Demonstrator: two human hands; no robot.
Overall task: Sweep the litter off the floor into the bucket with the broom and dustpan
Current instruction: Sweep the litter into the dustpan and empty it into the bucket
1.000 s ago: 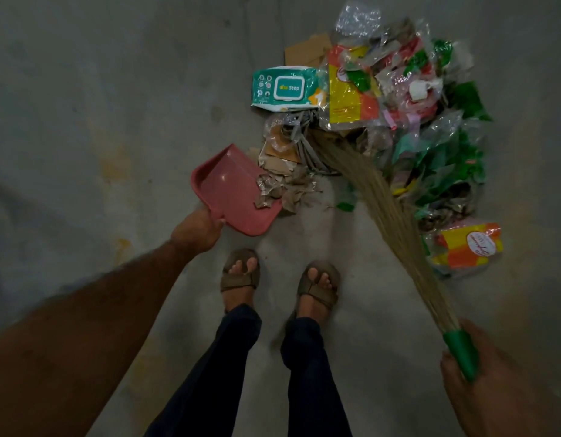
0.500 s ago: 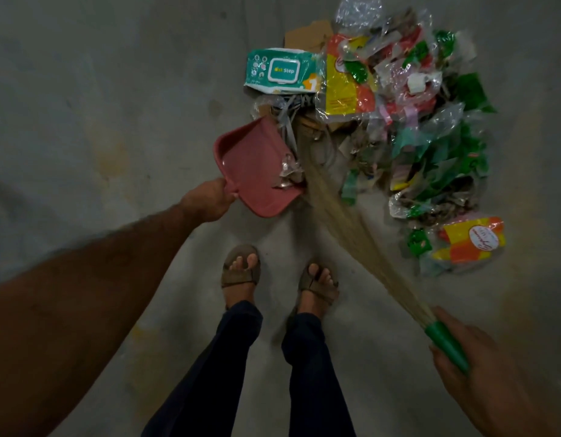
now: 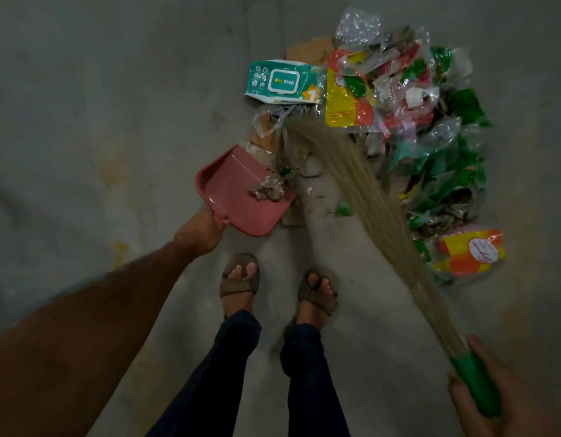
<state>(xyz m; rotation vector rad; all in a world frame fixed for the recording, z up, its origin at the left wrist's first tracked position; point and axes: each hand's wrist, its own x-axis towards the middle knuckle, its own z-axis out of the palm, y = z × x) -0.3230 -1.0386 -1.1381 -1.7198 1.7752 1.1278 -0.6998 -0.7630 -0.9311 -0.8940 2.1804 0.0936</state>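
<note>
Litter (image 3: 408, 127) beyond dustpan (image 3: 241, 190) – left grip (image 3: 200, 231); broom (image 3: 367, 197) – right grip (image 3: 506, 402).

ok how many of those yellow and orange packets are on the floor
2: one yellow and orange packet beside the wipes pack, another at the pile's near right edge. More may be buried.

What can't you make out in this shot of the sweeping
Head view only:
- Bucket: not in frame anywhere.
- Broom bristles: motion-blurred, tips lost among the litter.
- Dustpan handle: hidden inside the left hand.
- Right hand: cut off by the bottom right corner.
- Floor under the litter: covered.
</note>
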